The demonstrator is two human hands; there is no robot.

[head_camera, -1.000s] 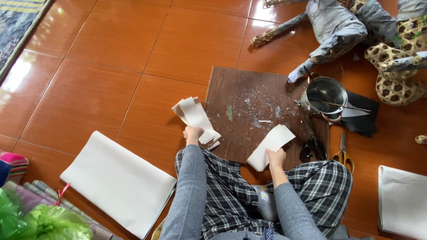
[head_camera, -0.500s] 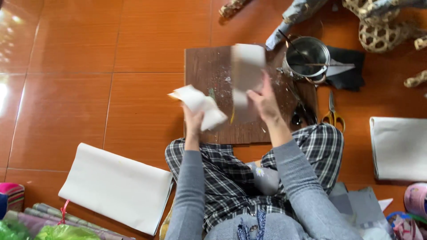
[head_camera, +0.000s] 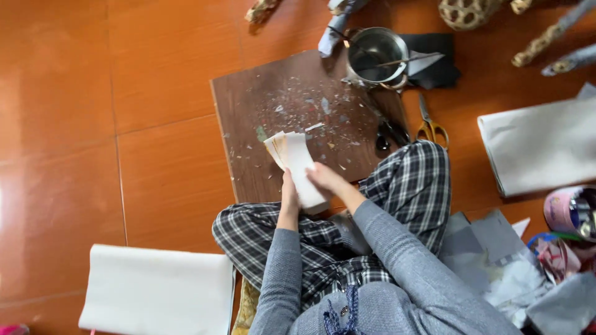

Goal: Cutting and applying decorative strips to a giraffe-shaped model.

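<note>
Both hands grip a fanned stack of white paper strips (head_camera: 293, 162) over the near edge of a scuffed brown wooden board (head_camera: 261, 105) on the orange tiled floor (head_camera: 124, 93): the left hand (head_camera: 289, 191) clasps its lower edge, the right hand (head_camera: 324, 178) pinches its side, above checked trousers (head_camera: 410, 180)

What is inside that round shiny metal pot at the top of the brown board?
Inside the round shiny metal pot a thin stick-like tool leans across the rim. The bottom looks dark; whether it holds liquid or glue cannot be told.
</note>
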